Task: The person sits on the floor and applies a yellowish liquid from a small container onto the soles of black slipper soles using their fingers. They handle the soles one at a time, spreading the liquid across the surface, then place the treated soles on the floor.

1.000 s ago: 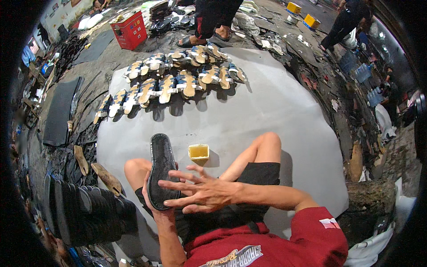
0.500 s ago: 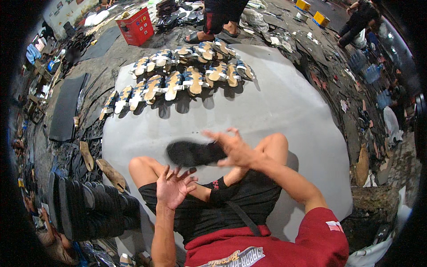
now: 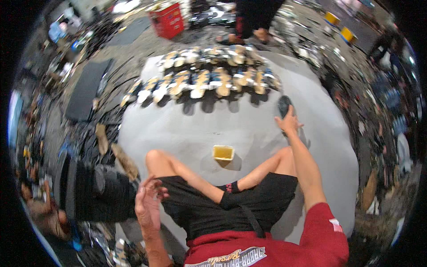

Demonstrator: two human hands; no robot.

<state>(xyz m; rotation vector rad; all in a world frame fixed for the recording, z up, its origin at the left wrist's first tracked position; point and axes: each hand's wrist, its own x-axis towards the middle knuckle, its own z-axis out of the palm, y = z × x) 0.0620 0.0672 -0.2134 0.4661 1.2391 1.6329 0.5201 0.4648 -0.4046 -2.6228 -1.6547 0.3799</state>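
Note:
My right hand [image 3: 291, 122] reaches forward at the right of the sheet, its thumb and fingers around the near end of a black shoe sole [image 3: 283, 104]. The sole stands out beyond my fingertips, close to the right end of the sandal rows [image 3: 220, 82]. Those sandals have tan footbeds with white and blue straps. My left hand [image 3: 149, 200] hangs over my left thigh, fingers loosely bent and apart, with nothing in it. Between my crossed legs, a small squarish tub [image 3: 223, 153] with yellowish contents rests on the pale sheet [image 3: 178, 129].
Stacked black soles [image 3: 95, 191] lie at my left, beside wooden shoe lasts [image 3: 124, 162]. A red bucket [image 3: 168, 20] and a standing person's legs [image 3: 253, 22] are beyond the sandals. Scraps cover the floor around the sheet.
My right hand has carried the black sole forward and right, from over the tub, which now shows. My left hand has drawn back toward my left side. The view has shifted.

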